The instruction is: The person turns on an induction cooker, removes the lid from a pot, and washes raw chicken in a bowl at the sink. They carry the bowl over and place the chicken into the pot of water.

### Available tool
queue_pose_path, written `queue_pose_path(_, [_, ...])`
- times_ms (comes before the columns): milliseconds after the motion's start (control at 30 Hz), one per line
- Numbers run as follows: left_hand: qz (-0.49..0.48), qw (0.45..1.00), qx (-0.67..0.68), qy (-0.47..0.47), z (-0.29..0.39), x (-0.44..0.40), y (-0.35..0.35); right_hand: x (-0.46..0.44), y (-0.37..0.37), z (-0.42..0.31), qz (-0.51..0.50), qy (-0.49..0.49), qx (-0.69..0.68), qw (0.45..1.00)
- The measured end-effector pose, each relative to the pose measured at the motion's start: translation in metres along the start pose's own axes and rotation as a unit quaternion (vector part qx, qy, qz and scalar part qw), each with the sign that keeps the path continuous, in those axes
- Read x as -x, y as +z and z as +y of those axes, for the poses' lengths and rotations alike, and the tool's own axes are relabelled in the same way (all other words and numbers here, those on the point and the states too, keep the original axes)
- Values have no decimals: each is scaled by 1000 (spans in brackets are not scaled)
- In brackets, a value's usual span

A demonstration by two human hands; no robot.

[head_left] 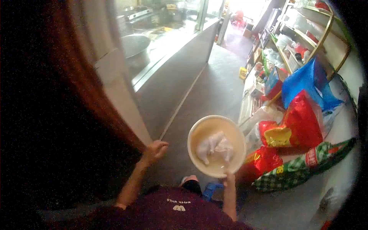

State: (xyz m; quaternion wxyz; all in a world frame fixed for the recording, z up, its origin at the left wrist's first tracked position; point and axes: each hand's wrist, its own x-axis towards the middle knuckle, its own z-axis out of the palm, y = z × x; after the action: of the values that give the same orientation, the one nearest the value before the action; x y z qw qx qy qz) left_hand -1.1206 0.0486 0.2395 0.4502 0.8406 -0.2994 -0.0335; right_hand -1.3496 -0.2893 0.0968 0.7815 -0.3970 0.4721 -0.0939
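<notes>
A cream-coloured round bowl (193, 156) hangs in front of me, right of the middle, with pale, whitish pieces that look like raw poultry (215, 147) lying in it. My right hand (229, 177) grips the bowl's near rim, its thumb over the edge and the other fingers hidden beneath. To the left, my left hand (155, 151) is beside the door frame's lower edge, apart from the bowl. Its fingers are curled together, and whether they hold anything is too small to make out.
A grey floor passage (226, 73) runs ahead. On its left stands a windowed partition (172, 73) with a large metal pot (134, 51) behind the glass. Along the right are loaded shelves (291, 57), a blue bag (303, 82), red bags (303, 122) and a green checked bag (295, 174).
</notes>
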Motion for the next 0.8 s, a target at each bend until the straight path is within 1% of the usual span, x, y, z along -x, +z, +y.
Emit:
queue_pose_path(33, [-45,998,25,41,6,-49,24,-26,-14,6,-38,-74,-22,996])
queue_pose_path(67, [-92,991,50,85,4,-97,44,-32,-8,-9,-16,-69,-19,997])
queue_pose_path(133, [-123,991,62,-2,-12,-180,81,-73,-8,-23,21,-61,-32,997])
queue_pose_path(167, [-140,986,71,-54,-22,-205,108,-100,-24,-30,3,-10,9,1000])
queue_pose_path(200, [-127,984,65,-103,-50,-228,135,-111,-17,-51,6,-14,-40,999])
queue_pose_path(233, [-113,981,54,-146,-93,-250,157,-122,5,-77,3,-21,-96,995])
queue_pose_path(300, [-124,956,22,-267,-181,-255,195,-161,7,-115,-25,27,-88,995])
queue_pose_path(333, [-121,907,145,-378,-265,-238,221,-182,17,-130,-42,53,-82,994])
queue_pose_path(367, [-108,954,-42,-277,-330,-210,248,-199,26,-149,-36,42,-92,994])
queue_pose_path(400, [-137,899,-14,-416,-330,-185,221,-221,33,-170,-29,29,-98,994])
queue_pose_path(433, [-141,827,12,-543,-324,-166,193,-247,44,-192,-23,12,-102,994])
queue_pose_path(467, [-141,775,26,-615,-321,-157,176,-265,60,-219,-19,5,-91,996])
queue_pose_path(500, [-142,735,32,-662,-319,-158,166,-285,78,-245,-17,-3,-81,997])
queue_pose_path(533, [-144,706,33,-693,-318,-165,157,-324,83,-255,-12,13,-92,996])
queue_pose_path(600, [-149,655,35,-740,-326,-193,152,-369,118,-301,-9,9,-86,996])
queue_pose_path(633, [-152,641,38,-752,-332,-214,154,-392,142,-320,-9,10,-87,996])
queue_pose_path(667, [-155,631,40,-759,-336,-244,159,-431,150,-331,-41,14,-69,997])
queue_pose_path(700, [-160,633,44,-756,-345,-283,169,-455,155,-343,-65,22,-50,996])
queue_pose_path(733, [-165,645,45,-745,-355,-332,178,-483,168,-360,-40,58,-54,996])
queue_pose_path(767, [-173,660,45,-730,-366,-382,191,-509,179,-377,-42,54,-64,996])
queue_pose_path(800, [-182,689,40,-700,-382,-441,211,-532,184,-389,-39,56,-70,995])
